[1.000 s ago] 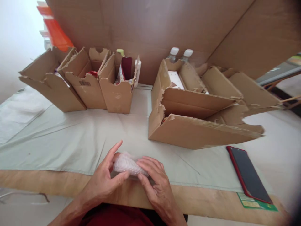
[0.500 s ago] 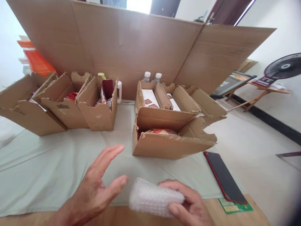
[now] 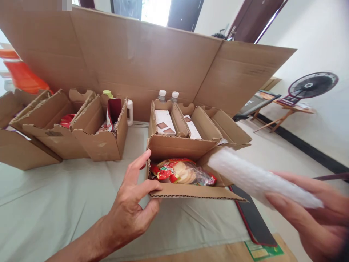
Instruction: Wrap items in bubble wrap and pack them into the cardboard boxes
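My left hand [image 3: 133,205] grips the front left corner of an open cardboard box [image 3: 188,191], thumb on the front wall and fingers along the side. Inside the box lies a red packet of biscuits [image 3: 181,171]. My right hand [image 3: 313,214] holds a long bubble-wrapped bundle [image 3: 256,178] at the right, its far end pointing over the box's right corner. The right hand is blurred by motion.
Several open cardboard boxes [image 3: 98,143] with goods stand at the left on a pale green sheet [image 3: 54,203]. Behind the near box are boxes of cartons [image 3: 163,123] and two bottles [image 3: 166,95]. A tall cardboard screen [image 3: 141,58] stands behind. A dark phone [image 3: 252,218] lies at the right; a fan [image 3: 311,85] stands beyond.
My right hand lifted the bubble-wrapped bundle from the table edge up and right towards the box. My left hand let go of it and took the box's corner. The view rose and came closer.
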`<state>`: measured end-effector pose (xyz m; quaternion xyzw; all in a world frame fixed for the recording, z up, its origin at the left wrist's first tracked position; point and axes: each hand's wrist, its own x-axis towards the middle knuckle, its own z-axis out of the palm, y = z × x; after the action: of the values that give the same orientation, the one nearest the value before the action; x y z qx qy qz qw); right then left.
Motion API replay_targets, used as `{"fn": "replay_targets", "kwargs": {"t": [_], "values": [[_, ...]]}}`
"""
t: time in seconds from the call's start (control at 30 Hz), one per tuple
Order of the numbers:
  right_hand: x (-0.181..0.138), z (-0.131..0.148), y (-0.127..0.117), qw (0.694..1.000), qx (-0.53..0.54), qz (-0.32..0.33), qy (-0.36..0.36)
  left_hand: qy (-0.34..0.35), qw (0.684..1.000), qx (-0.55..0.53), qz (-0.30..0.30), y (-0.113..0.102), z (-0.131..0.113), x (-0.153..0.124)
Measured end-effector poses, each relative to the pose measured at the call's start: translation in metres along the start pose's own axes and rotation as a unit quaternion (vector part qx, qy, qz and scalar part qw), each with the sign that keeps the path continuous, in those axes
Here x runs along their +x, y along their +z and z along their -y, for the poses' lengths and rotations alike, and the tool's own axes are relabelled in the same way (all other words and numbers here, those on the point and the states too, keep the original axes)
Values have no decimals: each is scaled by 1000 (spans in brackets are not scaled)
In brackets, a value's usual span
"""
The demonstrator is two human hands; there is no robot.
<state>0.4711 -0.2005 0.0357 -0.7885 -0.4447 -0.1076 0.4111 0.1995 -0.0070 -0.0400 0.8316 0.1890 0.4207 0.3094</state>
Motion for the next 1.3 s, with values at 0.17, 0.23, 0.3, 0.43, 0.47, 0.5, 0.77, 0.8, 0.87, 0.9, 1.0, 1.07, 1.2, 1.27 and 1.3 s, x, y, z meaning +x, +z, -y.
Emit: {"fn": "replay_targets", "kwargs": {"t": [0.17,0.23,0.3,0.43,0.47,0.5,0.77,0.8,0.87,0.9,1.0,1.07,1.2,1.27,1.3], "values": [[44,71,47,967,-41,134,-214,0,1000,-9,-9,5,-2,4],[59,88,77,933,-82,192,-293,4,1000,-5,-13,6,-2,4],[71,99,109,887,-156,259,-348,8,1000,-1,-18,7,-2,2],[78,117,165,811,-240,370,-385,4,1000,4,-15,7,1,2],[78,121,174,799,-244,395,-382,2,1000,2,-16,7,2,3],[78,124,181,789,-245,420,-375,1,1000,0,-17,7,2,3],[86,106,121,864,-26,432,-257,-4,999,-36,-40,3,3,5],[79,98,100,905,-10,351,-238,-12,998,-43,-53,1,3,5],[58,75,61,971,-14,192,-142,-51,994,-58,-73,-4,6,2],[44,61,45,992,-24,95,-77,-79,992,-69,-75,-6,7,0],[4,15,29,991,39,-84,98,-174,977,-112,-46,-5,14,-8],[-13,-10,45,986,92,-10,141,-217,966,-137,-16,2,20,-12],[-21,-32,96,963,222,109,104,-231,956,-176,32,25,30,-8],[-23,-29,107,961,241,96,93,-230,952,-197,43,32,31,-6],[-26,-25,107,964,235,86,93,-231,950,-204,46,33,30,-7]]}}
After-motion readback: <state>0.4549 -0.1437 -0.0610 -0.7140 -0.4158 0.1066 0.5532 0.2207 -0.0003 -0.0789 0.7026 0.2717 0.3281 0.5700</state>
